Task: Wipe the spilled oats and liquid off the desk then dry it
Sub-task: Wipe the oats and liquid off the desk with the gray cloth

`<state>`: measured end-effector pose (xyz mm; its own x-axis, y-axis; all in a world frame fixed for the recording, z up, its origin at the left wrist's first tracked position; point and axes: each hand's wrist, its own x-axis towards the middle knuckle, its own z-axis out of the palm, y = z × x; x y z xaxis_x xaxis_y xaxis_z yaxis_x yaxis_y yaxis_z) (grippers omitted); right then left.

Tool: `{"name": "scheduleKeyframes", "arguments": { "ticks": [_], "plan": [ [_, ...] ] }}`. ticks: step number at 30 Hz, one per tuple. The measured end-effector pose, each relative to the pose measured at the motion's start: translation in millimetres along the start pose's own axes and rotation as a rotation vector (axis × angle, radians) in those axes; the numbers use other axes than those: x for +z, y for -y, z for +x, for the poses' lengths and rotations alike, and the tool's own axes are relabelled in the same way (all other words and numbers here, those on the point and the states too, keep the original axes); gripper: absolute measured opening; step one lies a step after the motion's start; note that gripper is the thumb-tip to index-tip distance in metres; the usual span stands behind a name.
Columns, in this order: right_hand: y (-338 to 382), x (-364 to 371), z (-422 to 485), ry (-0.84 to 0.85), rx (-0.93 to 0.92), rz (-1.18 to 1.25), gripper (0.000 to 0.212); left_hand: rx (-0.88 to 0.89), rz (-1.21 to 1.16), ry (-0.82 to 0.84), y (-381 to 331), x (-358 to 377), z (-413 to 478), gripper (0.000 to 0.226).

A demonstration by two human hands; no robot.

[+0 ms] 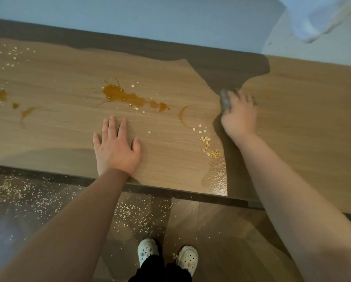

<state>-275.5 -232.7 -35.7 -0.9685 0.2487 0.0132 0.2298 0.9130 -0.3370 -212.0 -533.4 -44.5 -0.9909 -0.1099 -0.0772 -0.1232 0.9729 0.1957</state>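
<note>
Oats [207, 144] lie in a small pale heap near the front edge of the table [302, 119], beside a wet shiny strip. Amber liquid [126, 96] makes a thin puddle in the middle of the table. The right hand [238, 117] has its grip curled on a blurred grey wiping pad [224, 99]. The left hand [115, 149] lies flat with fingers spread.

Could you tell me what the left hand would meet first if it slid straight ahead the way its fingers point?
Most likely the brown puddle, which lies just beyond the left hand on the desk.
</note>
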Motion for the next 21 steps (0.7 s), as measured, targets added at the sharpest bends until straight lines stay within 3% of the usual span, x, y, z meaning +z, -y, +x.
{"name": "scheduleKeyframes", "arguments": {
  "ticks": [3, 5, 10, 13, 16, 18, 19, 21],
  "plan": [
    [2.6, -0.6, -34.3, 0.206, -0.503, 0.025, 0.052, -0.007, -0.002, -0.001, -0.4, -0.3, -1.1, 0.065],
    [-17.5, -14.1, -35.4, 0.3, -0.622, 0.012, 0.053, -0.004, 0.0, 0.0, -0.9, -0.6, -1.2, 0.064],
    [-43.5, -23.4, 13.3, 0.169, -0.227, 0.122, 0.053, -0.005, 0.001, -0.005, -1.1, -1.4, -2.2, 0.064],
    [-18.5, -11.4, 0.2, 0.156, -0.309, 0.109, 0.053, -0.003, 0.002, -0.003, -0.9, -1.6, -2.0, 0.064],
    [-4.1, -9.8, -28.6, 0.316, -0.583, 0.084, 0.056, -0.002, -0.002, -0.007, -0.1, -1.8, -2.0, 0.064],
    [-15.1, -16.3, -20.5, 0.373, -0.654, 0.061, 0.057, 0.0, 0.007, -0.002, 0.2, -1.8, -1.8, 0.064],
    [-24.9, -18.5, -9.6, 0.351, -0.626, 0.049, 0.056, 0.001, 0.007, -0.001, 0.5, -1.4, -1.9, 0.064],
    [-44.6, -20.2, 14.0, 0.221, -0.388, 0.067, 0.052, 0.002, 0.002, -0.004, 0.4, -0.9, -2.3, 0.064]
  ]
}}
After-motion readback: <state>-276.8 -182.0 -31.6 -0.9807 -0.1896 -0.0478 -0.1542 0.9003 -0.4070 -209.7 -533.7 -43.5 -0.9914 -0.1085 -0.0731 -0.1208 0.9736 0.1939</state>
